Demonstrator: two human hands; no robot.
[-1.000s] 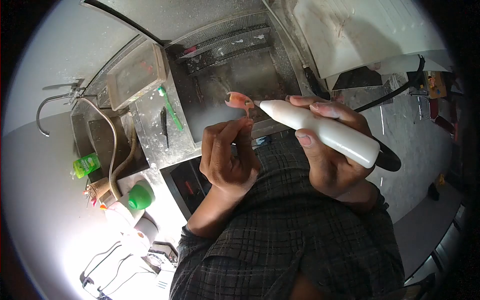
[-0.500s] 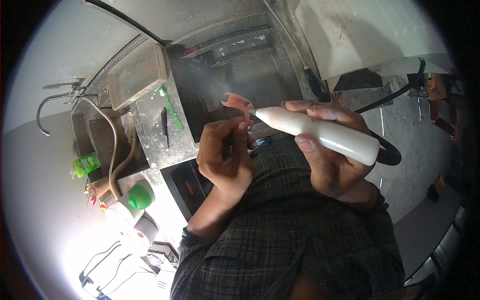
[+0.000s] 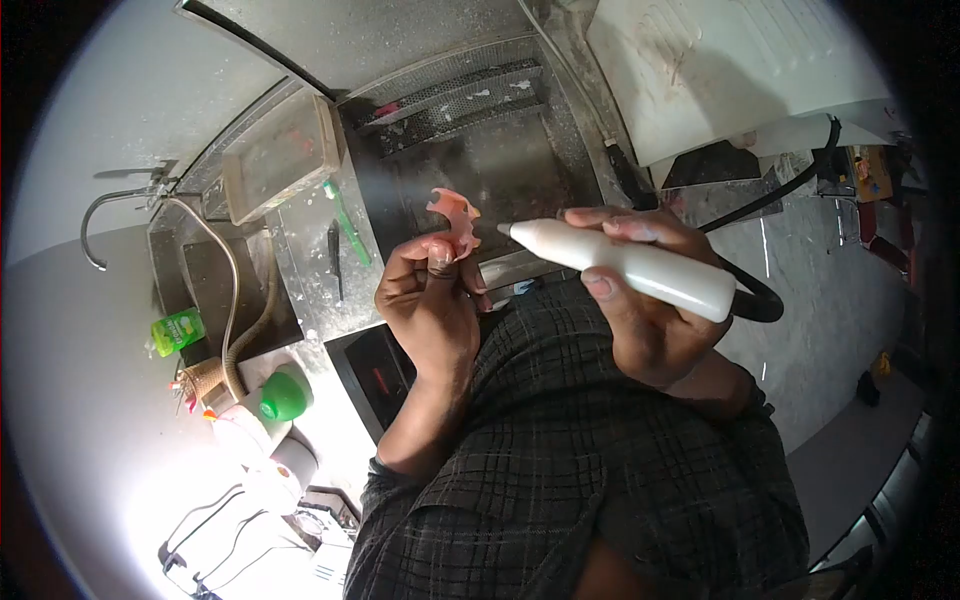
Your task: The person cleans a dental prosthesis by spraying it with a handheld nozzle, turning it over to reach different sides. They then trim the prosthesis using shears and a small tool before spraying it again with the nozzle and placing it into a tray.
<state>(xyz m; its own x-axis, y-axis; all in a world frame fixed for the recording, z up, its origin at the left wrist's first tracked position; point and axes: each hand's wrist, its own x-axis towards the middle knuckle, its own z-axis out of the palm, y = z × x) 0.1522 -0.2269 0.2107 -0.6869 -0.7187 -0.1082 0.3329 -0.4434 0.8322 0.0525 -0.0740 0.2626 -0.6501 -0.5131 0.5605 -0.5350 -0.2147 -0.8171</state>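
Note:
My left hand (image 3: 435,305) pinches a thin pink denture plate (image 3: 455,215) by its lower edge, between thumb and fingers. The plate has a notched, curved outline and stands up above the fingertips. My right hand (image 3: 655,300) is wrapped around a white nozzle handpiece (image 3: 640,270) with a tapered front and a small grey tip. A black hose (image 3: 762,300) runs from its back end. The tip points left toward the plate, with a gap between them. Pale mist drifts left of the plate, over a dark open basin (image 3: 500,160).
Left of the basin, a green toothbrush (image 3: 348,225) and a black slim tool (image 3: 334,260) lie on the speckled counter (image 3: 305,285). Beyond are a clear plastic tray (image 3: 280,165), a sink with a curved tap (image 3: 95,225), a green packet (image 3: 177,331) and a green bowl (image 3: 283,397).
My left hand has moved slightly left and turned, showing more of the denture plate's face. The handpiece has shifted a little left and down, and the gap between its tip and the plate has widened.

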